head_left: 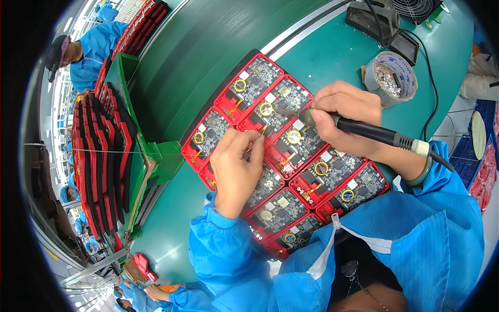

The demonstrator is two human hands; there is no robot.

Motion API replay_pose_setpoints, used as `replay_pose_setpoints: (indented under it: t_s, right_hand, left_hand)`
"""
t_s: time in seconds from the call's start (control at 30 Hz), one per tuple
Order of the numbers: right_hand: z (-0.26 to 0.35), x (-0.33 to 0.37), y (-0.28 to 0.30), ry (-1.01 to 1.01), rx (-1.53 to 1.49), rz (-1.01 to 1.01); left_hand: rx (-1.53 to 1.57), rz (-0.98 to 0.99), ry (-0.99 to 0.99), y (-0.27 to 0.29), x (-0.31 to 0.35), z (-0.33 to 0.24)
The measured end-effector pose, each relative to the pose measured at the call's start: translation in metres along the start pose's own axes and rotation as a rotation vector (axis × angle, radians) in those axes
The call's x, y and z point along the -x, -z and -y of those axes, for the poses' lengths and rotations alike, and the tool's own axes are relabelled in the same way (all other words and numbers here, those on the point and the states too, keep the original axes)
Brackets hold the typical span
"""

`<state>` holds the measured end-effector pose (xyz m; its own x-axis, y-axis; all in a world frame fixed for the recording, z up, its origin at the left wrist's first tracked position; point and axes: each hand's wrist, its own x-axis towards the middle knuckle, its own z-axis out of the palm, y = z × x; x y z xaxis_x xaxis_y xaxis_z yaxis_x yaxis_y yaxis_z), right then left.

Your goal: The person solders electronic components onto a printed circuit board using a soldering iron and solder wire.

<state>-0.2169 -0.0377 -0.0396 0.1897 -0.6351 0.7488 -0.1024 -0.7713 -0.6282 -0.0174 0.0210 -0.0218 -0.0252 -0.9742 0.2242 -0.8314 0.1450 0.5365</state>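
Note:
My right hand [348, 112] grips a soldering iron [371, 131] like a pen. Its tip points left, beside a yellow-ringed round part on a circuit board [285, 93]. My left hand [236, 164] is closed in a pinch over the same group of boards, near a small gold-coloured strip [264, 130]. Whatever lies between its fingertips is too small to make out. Several boards sit in red housings [236, 120], arranged as a block on a black-edged tray [218, 99]. My left hand and wrist cover some of them.
At the far right stands a tape roll [370, 78] with silvery scraps inside, near a dark metal holder [371, 23] and a fan [416, 6]. The iron's cable [442, 161] trails rightward. Stacked red-and-black trays [104, 156] rise at left beside a green divider [165, 161]. A co-worker [96, 57] is beyond.

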Motion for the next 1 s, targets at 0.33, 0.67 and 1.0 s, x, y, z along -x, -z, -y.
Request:
replay_pose_setpoints:
  t_s: [0.33, 0.67, 1.0]
  right_hand:
    - [0.000, 0.000, -0.001, -0.007, -0.005, 0.001]
    - [-0.005, 0.003, -0.001, -0.147, -0.079, -0.037]
    - [0.002, -0.002, 0.017, -0.398, -0.393, -0.252]
  left_hand:
    - [-0.002, -0.004, 0.000, 0.002, 0.000, 0.000]
    - [0.019, -0.016, 0.013, 0.004, 0.002, -0.003]
    - [0.094, 0.027, 0.093, 0.023, 0.011, -0.010]
